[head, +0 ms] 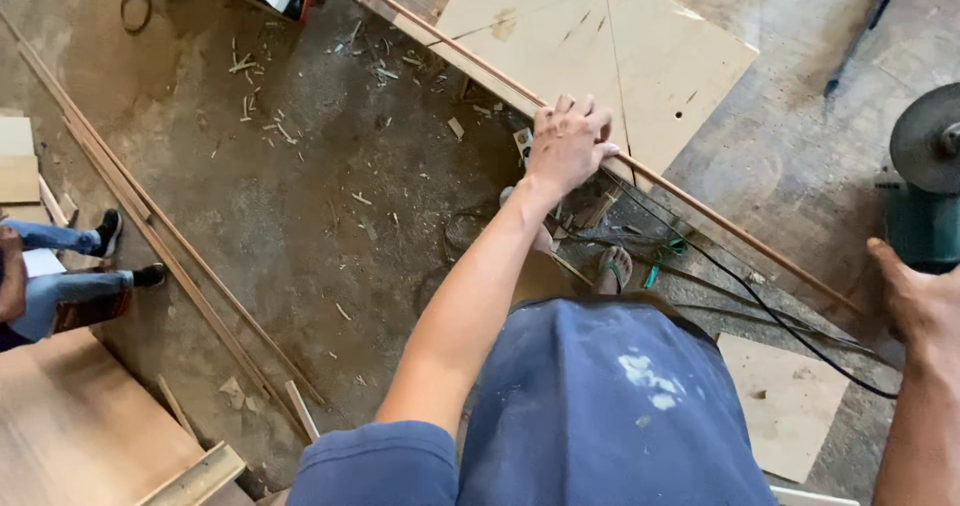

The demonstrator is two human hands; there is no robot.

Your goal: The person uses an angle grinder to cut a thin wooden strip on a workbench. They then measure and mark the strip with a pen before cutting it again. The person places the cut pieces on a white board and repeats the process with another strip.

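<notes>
Gripping wood strip (700, 209), left hand (568, 146); right hand (920, 301) cut off, grip unclear.

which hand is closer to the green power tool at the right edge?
Right. The right hand sits just below the green power tool, thumb almost at its body. The left hand is far off to the tool's left, fingers gripping the long wooden strip.

A pale plywood sheet (600, 46) lies on the dusty concrete floor (330, 206), wood chips (255, 96) scattered near it. A dark pen-like tool (860, 34) rests at top right. Another person's jeans-clad legs (60, 266) show at left, beside stacked boards (80, 426)
</notes>
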